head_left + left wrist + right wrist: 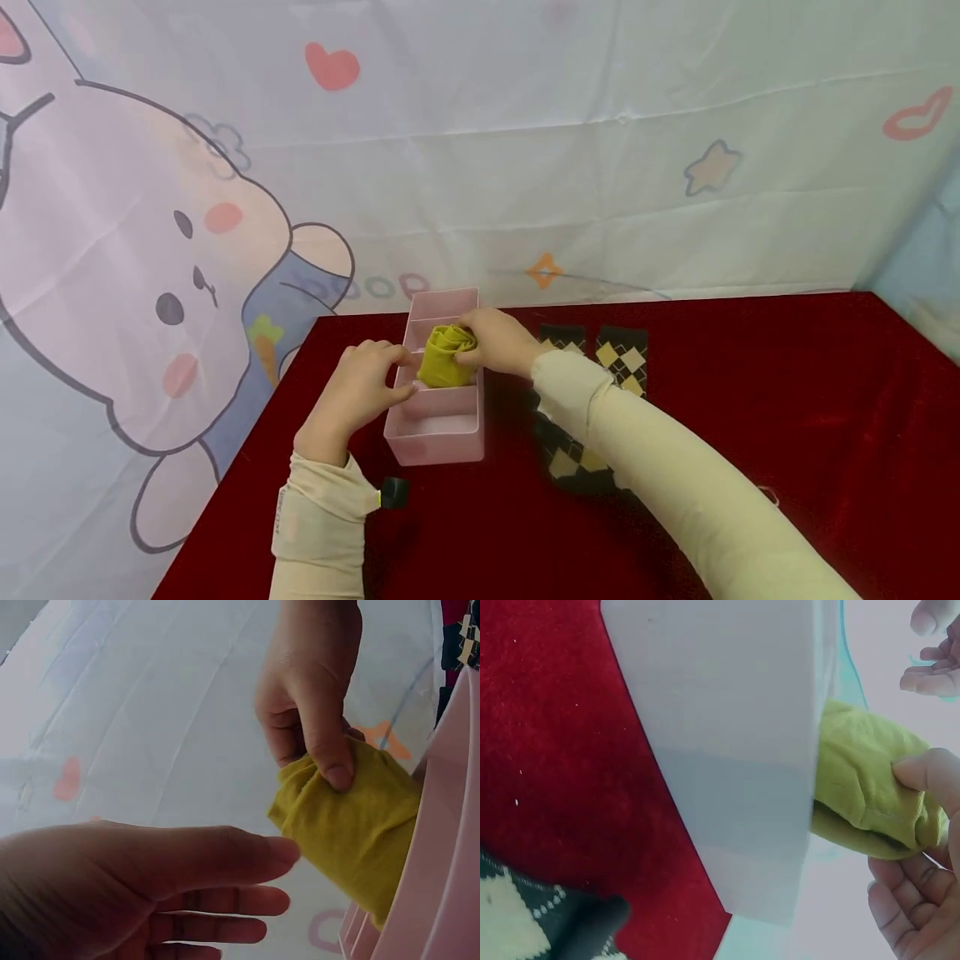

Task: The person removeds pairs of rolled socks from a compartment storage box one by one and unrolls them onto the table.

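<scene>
A rolled-up yellow sock (444, 360) stands partly inside a middle compartment of the pink divided box (441, 448), its upper part above the rim. My right hand (501, 342) pinches the roll from the right, thumb on the near side in the left wrist view. My left hand (362, 385) is at the box's left side, fingers spread and slightly bent, holding nothing. In the left wrist view its thumb reaches close to the yellow sock (352, 825). From the right wrist view, the box wall (720, 750) hides the lower part of the roll.
Dark argyle socks (624, 360) lie flat on the red cloth-covered table (750, 400), right of the box and partly under my right forearm. A printed curtain (480, 183) hangs behind the table. A small black object (394, 492) sits by my left cuff.
</scene>
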A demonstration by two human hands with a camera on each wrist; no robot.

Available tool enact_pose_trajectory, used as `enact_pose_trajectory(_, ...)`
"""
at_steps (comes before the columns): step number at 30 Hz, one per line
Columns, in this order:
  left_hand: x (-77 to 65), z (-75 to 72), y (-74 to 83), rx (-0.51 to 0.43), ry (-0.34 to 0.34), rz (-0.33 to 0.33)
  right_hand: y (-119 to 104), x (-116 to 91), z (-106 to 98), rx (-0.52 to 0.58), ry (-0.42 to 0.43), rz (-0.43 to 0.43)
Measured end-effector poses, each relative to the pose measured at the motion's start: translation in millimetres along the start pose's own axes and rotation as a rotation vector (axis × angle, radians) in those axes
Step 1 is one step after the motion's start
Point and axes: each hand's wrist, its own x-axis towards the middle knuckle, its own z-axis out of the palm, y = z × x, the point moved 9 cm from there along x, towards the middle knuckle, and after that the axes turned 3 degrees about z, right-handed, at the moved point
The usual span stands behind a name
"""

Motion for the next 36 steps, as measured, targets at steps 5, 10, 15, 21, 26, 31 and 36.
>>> enact_pose_trajectory(5,3.2,-8.9,12.4,0.037,0.081,0.029,2,-7,-18,0.013,0.038,0.019)
enact_pose_trajectory(10,5.8,-14.3,22.7,0.045,0.156,0.063,4,-14,-33,0.044,0.068,0.027)
enact_pose_trajectory(15,7.2,-16.0,32.3,0.047,0.198,0.089,12,-22,-43,0.08,0.086,0.05)
enact_pose_trajectory(21,10.5,-15.1,44.0,0.056,0.233,0.123,20,-37,-58,0.139,0.111,0.074)
enact_pose_trajectory(26,13.7,-12.6,56.8,0.067,0.273,0.172,29,-53,-73,0.161,0.13,0.1)
enact_pose_trajectory(31,16.3,-8.5,68.9,0.06,0.289,0.225,41,-67,-83,0.146,0.158,0.135)
enact_pose_trajectory(36,16.9,-4.8,80.6,0.048,0.301,0.28,49,-79,-89,0.148,0.176,0.15)
